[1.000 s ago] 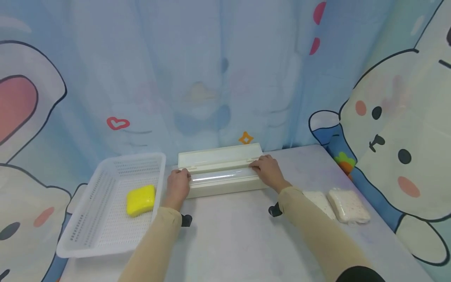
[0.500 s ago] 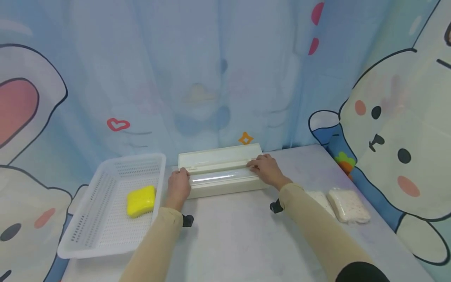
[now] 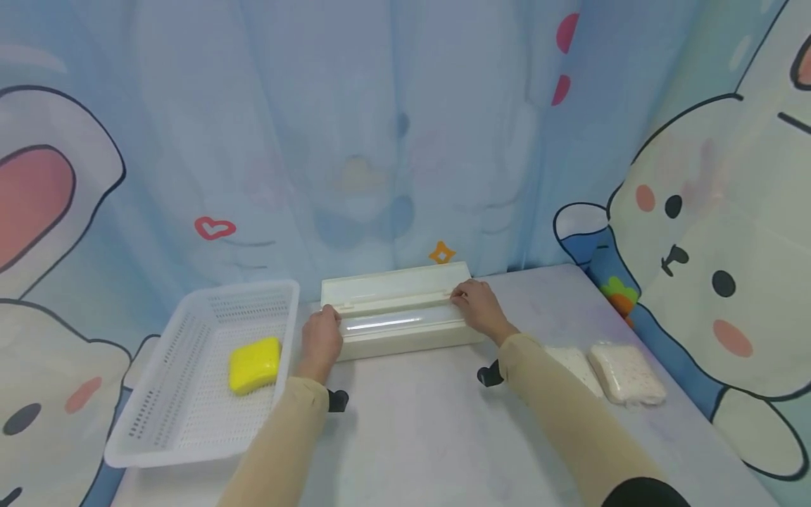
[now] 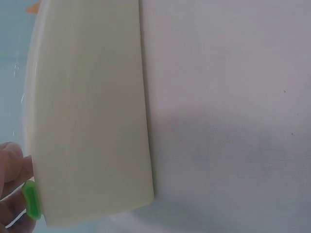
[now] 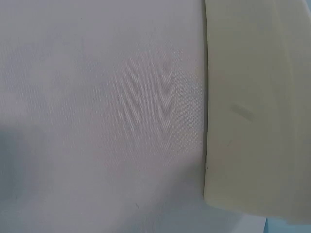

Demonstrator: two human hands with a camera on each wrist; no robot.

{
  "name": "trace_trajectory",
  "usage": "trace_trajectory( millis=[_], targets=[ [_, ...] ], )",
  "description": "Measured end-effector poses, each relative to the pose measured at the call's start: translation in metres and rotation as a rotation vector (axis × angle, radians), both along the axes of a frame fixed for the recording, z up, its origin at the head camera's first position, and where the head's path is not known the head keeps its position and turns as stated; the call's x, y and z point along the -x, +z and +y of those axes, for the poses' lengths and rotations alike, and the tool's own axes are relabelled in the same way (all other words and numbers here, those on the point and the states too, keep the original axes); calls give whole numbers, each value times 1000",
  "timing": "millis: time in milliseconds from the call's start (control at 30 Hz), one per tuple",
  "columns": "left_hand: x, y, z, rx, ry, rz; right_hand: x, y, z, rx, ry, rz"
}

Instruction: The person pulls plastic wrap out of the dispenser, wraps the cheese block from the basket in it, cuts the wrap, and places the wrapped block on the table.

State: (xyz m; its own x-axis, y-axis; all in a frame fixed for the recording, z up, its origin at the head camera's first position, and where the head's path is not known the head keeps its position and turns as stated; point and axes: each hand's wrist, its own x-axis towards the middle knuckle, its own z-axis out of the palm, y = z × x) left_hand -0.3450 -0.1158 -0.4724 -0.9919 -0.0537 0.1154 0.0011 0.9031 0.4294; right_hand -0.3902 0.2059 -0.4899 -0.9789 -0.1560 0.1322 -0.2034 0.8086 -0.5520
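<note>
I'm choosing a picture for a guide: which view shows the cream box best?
The head view, because there the cream box shows along its length, open top included. Each wrist view gives only a close-up of its outer wall and one end.

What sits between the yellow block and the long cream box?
In the head view, the white basket's side wall, then the left hand, lie between the yellow block and the cream box.

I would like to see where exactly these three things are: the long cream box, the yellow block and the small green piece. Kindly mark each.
Long cream box (image 3: 412, 341): head view, on its front wall.
Yellow block (image 3: 255, 365): head view, middle of its upper side.
Small green piece (image 4: 32, 199): left wrist view, on its middle.
</note>
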Motion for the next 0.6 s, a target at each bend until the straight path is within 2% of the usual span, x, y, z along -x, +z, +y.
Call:
trace_trajectory(
  millis=[133, 267, 333, 467, 600],
  targets=[
    [-3, 0, -2, -16, 9, 51, -2, -2, 2, 91, -2, -39],
    [-7, 0, -3, -19, 20, 103, -5, 1, 4, 123, 18, -64],
    [-9, 1, -2, -21, 32, 97, -6, 2, 6, 139, 30, -63],
    [-10, 3, -2, -45, 46, 35, -8, 3, 10, 159, 75, -49],
    [-11, 3, -2, -72, 30, 12, -11, 3, 11, 145, 67, -26]
  ],
)
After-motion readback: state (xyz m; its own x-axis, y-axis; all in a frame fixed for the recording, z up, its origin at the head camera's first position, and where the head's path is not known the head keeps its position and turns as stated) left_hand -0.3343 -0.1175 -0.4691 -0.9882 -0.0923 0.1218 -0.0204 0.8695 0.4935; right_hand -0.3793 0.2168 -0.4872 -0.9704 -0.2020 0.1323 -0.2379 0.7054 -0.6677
